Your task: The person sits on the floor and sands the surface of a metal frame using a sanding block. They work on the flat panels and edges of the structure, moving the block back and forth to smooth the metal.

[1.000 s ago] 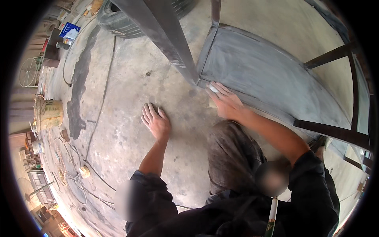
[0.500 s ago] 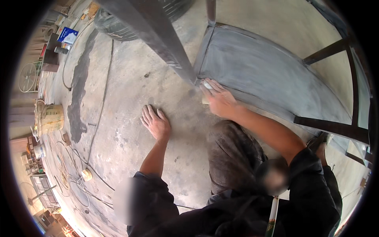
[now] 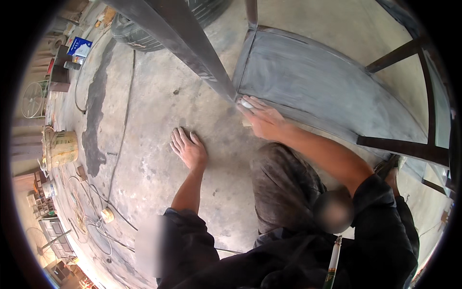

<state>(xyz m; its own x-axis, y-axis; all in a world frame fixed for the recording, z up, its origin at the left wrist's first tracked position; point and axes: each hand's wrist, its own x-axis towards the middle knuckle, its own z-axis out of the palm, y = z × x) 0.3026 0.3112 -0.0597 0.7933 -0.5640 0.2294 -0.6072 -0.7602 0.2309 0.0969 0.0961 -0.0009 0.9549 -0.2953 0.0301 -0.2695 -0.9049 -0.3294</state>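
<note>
The grey metal panel (image 3: 327, 91) is seen as matt sheet metal, dulled and streaked with pale scuff marks, and it is framed by darker bars of smooth metal. A small pale pad (image 3: 246, 104), seemingly paper or cloth, is pressed to the panel's corner under the right hand (image 3: 262, 118). The slanting steel beam (image 3: 192, 53) is given a dark, faintly glossy face. The floor (image 3: 154, 96) is shown as rough, mottled concrete with a dark stain, and the left hand (image 3: 188, 149) is laid flat on it. The tyre (image 3: 139, 36) appears as matt black rubber. The sleeves are of dark matt cloth.
</note>
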